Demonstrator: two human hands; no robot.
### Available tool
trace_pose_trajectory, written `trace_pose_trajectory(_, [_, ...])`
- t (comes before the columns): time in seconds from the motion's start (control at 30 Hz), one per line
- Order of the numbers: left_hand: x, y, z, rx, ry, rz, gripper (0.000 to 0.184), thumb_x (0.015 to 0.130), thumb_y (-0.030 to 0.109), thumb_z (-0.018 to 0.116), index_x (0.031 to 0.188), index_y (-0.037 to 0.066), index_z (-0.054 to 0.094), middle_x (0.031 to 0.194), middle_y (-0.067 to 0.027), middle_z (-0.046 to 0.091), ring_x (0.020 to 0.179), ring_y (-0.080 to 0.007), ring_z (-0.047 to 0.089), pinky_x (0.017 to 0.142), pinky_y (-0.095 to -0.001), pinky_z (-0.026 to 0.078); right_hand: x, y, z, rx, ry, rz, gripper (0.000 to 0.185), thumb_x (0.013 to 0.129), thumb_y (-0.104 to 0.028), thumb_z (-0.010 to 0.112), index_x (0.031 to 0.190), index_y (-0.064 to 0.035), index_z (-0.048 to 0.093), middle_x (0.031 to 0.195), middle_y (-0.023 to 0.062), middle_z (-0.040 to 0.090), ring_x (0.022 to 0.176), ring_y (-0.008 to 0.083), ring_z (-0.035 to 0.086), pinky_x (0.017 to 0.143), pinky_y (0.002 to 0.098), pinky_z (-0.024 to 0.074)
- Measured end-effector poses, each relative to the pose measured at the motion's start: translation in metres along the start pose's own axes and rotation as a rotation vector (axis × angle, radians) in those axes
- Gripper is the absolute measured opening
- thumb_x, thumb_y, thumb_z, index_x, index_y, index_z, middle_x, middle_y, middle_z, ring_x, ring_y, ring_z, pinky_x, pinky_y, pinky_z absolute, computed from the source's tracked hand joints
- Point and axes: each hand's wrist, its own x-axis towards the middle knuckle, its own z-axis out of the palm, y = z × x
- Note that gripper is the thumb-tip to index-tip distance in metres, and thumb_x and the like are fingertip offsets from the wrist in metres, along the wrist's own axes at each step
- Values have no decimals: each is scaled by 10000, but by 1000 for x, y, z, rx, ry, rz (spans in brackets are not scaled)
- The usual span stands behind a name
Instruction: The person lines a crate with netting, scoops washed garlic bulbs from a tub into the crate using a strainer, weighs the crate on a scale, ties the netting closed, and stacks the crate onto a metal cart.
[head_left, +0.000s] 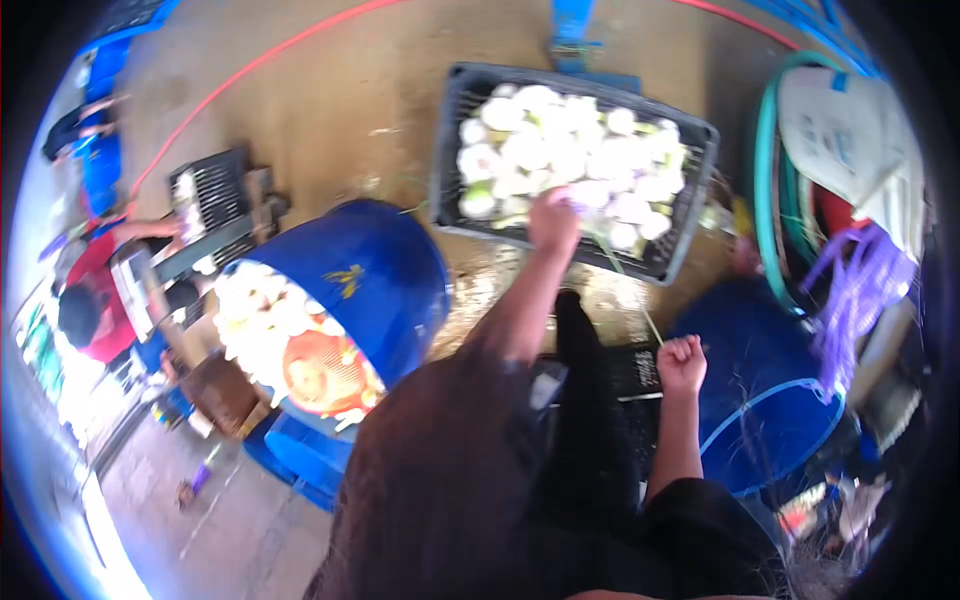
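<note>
A black plastic crate full of white onion bulbs, some with green stems, lies in front of me. My left hand reaches over its near edge and is at the bulbs. Its fingers are blurred, and a purple patch shows beside them. My right hand is closed in a fist, lower and to the right, apart from the crate. A thin pale-green strand runs from the crate's near side toward this fist. What the fist holds is hidden.
A tilted blue barrel at left holds pale pieces and an orange basket. Another blue barrel stands at right, near a bundle of purple strips. A person in red works at far left. A red hose crosses the floor.
</note>
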Motion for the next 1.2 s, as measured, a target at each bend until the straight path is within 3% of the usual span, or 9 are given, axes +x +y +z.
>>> trace_pose_trajectory(0.1, [-48,-11,18,-204,328,-216,189,701,-48,521,879,10,495,637,-52,507,584,-194,524,615,-309,458,-34,-10,36,-89,-243,80,295,922,-260,408,721,-69,512,566,-24,370,529,113,354,598,284,354])
trace_pose_trajectory(0.23, [-87,32,33,-1032,-393,-1065,154,854,154,552,753,57,488,608,-59,511,505,-143,448,490,-276,418,-46,10,44,-164,-232,187,307,913,-273,425,699,-74,520,573,-25,382,545,116,370,641,270,360])
trace_pose_trajectory(0.3, [-78,20,20,-1558,-982,-945,346,876,334,535,649,73,514,591,-48,524,514,-142,477,497,-267,423,-21,13,51,-198,-252,-27,291,920,-271,409,721,-78,496,610,-11,431,565,139,407,697,294,394])
trace_pose_trajectory(0.4, [-35,20,-24,-563,-1150,-376,440,868,430,507,621,71,563,591,-25,565,548,-153,529,524,-301,445,13,42,113,-419,-194,-86,303,919,-221,404,939,66,499,908,161,573,872,296,557,869,444,426])
trace_pose_trajectory(0.57, [-3,69,-50,821,-360,744,198,746,165,628,862,6,612,776,-150,578,795,-271,584,706,-388,473,57,124,177,-689,-394,-66,212,908,-162,399,941,18,506,1098,149,556,1025,253,549,855,357,429])
trace_pose_trajectory(0.73, [7,21,-14,905,-269,777,226,679,72,638,896,15,615,802,-125,575,813,-272,573,715,-340,480,77,135,189,-626,-236,-181,175,890,-111,412,776,-38,523,893,104,605,846,233,585,756,335,472])
trace_pose_trajectory(0.87, [23,-24,-18,-275,-436,42,139,716,49,642,850,19,661,830,-102,624,679,-162,599,630,-263,469,128,44,127,56,-65,-116,142,817,-22,381,739,-32,499,716,96,554,663,191,522,703,340,443])
trace_pose_trajectory(1.0, [21,-18,-16,-126,-381,211,129,738,48,628,857,13,663,821,-114,641,699,-169,612,643,-256,470,77,-3,87,36,225,-247,212,819,-57,336,617,-60,400,569,61,441,536,183,400,622,352,403])
trace_pose_trajectory(1.2, [19,-16,0,74,-236,86,135,752,58,576,854,18,655,847,-162,640,751,-245,631,662,-307,479,-40,37,66,-315,-87,54,304,804,-138,400,520,-131,294,480,10,267,478,167,290,580,317,338])
